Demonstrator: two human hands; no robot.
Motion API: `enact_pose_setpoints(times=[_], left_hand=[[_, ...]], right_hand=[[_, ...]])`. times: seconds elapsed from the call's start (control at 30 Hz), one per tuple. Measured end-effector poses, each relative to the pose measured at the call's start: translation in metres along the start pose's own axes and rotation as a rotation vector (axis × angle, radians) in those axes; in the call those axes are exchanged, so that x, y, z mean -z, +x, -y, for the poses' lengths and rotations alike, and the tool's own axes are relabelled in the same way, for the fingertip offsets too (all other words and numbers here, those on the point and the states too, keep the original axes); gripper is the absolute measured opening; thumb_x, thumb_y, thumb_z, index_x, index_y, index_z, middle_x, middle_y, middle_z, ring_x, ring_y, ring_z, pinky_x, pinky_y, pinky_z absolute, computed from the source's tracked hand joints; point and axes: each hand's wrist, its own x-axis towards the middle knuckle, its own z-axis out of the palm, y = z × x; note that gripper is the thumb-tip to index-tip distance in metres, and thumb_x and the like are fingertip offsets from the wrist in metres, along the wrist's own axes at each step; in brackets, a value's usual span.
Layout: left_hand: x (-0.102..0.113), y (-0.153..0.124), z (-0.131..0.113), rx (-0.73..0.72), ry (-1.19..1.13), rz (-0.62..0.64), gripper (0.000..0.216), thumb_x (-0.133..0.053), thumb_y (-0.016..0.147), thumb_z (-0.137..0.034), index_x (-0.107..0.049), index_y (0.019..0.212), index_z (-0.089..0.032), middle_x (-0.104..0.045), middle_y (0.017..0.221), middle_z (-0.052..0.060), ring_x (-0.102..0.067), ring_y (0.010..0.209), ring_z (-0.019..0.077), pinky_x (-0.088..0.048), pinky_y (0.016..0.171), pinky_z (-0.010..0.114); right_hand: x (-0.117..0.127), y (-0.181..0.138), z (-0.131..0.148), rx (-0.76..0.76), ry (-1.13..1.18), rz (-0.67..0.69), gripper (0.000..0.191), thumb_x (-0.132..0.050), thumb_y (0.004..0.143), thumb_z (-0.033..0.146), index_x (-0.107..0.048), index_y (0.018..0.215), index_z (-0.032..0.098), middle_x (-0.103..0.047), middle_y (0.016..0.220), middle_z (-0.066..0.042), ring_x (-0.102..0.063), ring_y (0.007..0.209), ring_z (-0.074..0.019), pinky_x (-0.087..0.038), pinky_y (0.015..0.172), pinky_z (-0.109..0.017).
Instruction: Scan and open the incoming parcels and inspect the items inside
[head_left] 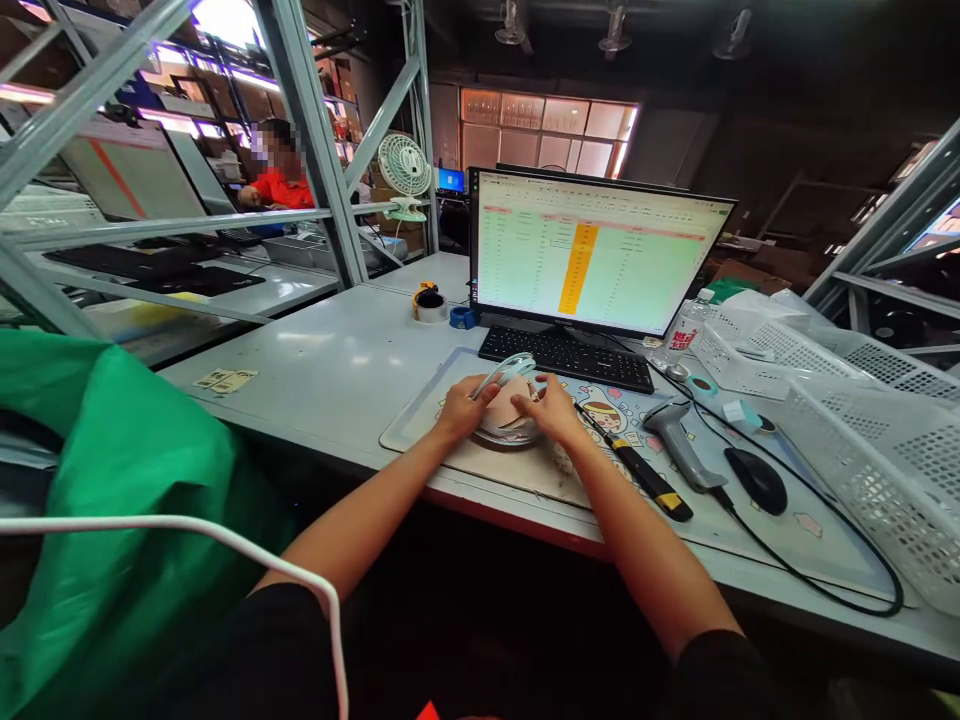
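Above the front part of the desk mat (420, 425), both hands are on a round, clear item with curved rims or loops (508, 432) and a pale pinkish, flat piece (504, 405) in its middle. Whether it is a container or a coil, I cannot make out. My left hand (463, 405) grips the left side, thumb over the clear loop at the top. My right hand (553, 408) is closed at the right side, thumb and fingers pinched near the pale piece. Part of the item is hidden by my fingers.
Behind my hands are a keyboard (566, 358) and a monitor (592, 255). To the right lie a black-and-yellow cutter (651, 480), a barcode scanner (684, 445), a mouse (756, 480) and white baskets (877, 490). Tape rolls (430, 305) stand at the back left. A person (289, 185) sits beyond.
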Motion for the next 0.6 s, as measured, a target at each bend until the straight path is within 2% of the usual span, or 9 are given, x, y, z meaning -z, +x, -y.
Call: enact_pose_setpoints(times=[0.07,0.13,0.27,0.37,0.43,0.47,0.5,0.53,0.6], left_hand=[[0.0,0.0,0.001,-0.055,0.001,-0.013,0.078,-0.045,0.097,-0.081,-0.08,0.123,-0.016,-0.077,0.126,0.014,-0.067,0.125,0.0324,-0.047,0.114,0.043],[0.003,0.001,0.004,-0.1,0.031,-0.04,0.073,-0.05,0.098,-0.076,-0.078,0.127,-0.016,-0.076,0.13,0.015,-0.066,0.128,0.0321,-0.045,0.117,0.044],[0.012,0.007,0.013,-0.05,0.219,-0.051,0.06,-0.065,0.095,-0.064,-0.074,0.134,-0.019,-0.069,0.143,0.014,-0.058,0.139,0.0334,-0.038,0.123,0.048],[0.015,0.011,0.002,0.022,0.42,0.082,0.062,-0.08,0.084,-0.061,-0.074,0.134,-0.025,-0.064,0.15,0.013,-0.042,0.151,0.0426,-0.015,0.129,0.068],[0.018,0.009,-0.027,-0.034,0.447,0.063,0.059,-0.077,0.086,-0.063,-0.075,0.131,-0.025,-0.064,0.149,0.014,-0.038,0.152,0.0464,-0.005,0.125,0.076],[0.02,0.005,-0.049,-0.104,0.397,0.025,0.056,-0.07,0.092,-0.064,-0.074,0.131,-0.024,-0.065,0.146,0.015,-0.04,0.15,0.0455,-0.008,0.125,0.076],[0.023,-0.002,-0.074,-0.206,0.284,-0.002,0.051,-0.06,0.099,-0.061,-0.074,0.131,-0.024,-0.069,0.138,0.015,-0.048,0.143,0.042,-0.021,0.124,0.072],[0.026,-0.011,-0.101,-0.324,0.121,0.06,0.047,-0.053,0.104,-0.055,-0.071,0.136,-0.024,-0.072,0.129,0.014,-0.059,0.13,0.0359,-0.037,0.118,0.064],[0.03,-0.035,-0.154,-0.516,-0.251,0.306,0.047,-0.048,0.108,-0.044,-0.058,0.151,-0.028,-0.074,0.109,0.01,-0.07,0.103,0.0267,-0.056,0.1,0.049]], right_hand=[[0.001,0.007,-0.005,-0.055,0.125,0.119,0.032,-0.08,0.074,0.032,-0.07,0.101,0.017,-0.071,0.092,-0.006,-0.063,0.082,-0.0212,-0.05,0.079,-0.034],[0.015,0.016,-0.012,-0.073,0.305,0.133,0.025,-0.078,0.072,0.034,-0.069,0.088,0.017,-0.066,0.076,-0.001,-0.057,0.068,-0.0169,-0.045,0.066,-0.03],[0.069,0.031,-0.032,-0.18,0.682,-0.106,0.042,-0.082,0.064,0.043,-0.068,0.093,0.017,-0.054,0.061,0.005,-0.04,0.049,-0.0095,-0.028,0.046,-0.025],[0.104,0.035,-0.044,-0.192,0.812,-0.186,0.05,-0.089,0.059,0.044,-0.069,0.097,0.018,-0.058,0.062,0.005,-0.044,0.047,-0.0087,-0.028,0.041,-0.022],[0.112,0.034,-0.05,-0.163,0.875,-0.184,0.051,-0.091,0.059,0.046,-0.07,0.096,0.019,-0.062,0.065,0.004,-0.05,0.049,-0.0101,-0.034,0.041,-0.022],[0.112,0.034,-0.052,-0.145,0.907,-0.18,0.051,-0.092,0.06,0.048,-0.07,0.096,0.02,-0.065,0.067,0.003,-0.054,0.051,-0.0115,-0.038,0.042,-0.023],[0.11,0.034,-0.055,-0.127,0.938,-0.178,0.051,-0.093,0.06,0.049,-0.071,0.095,0.02,-0.068,0.069,0.002,-0.059,0.054,-0.0134,-0.043,0.044,-0.024],[0.107,0.034,-0.057,-0.116,0.968,-0.178,0.051,-0.094,0.06,0.051,-0.072,0.095,0.02,-0.071,0.072,0.0,-0.063,0.059,-0.0158,-0.048,0.047,-0.025],[0.1,0.034,-0.062,-0.108,1.013,-0.165,0.052,-0.094,0.061,0.053,-0.074,0.095,0.02,-0.077,0.08,-0.003,-0.071,0.07,-0.0212,-0.057,0.056,-0.03]])
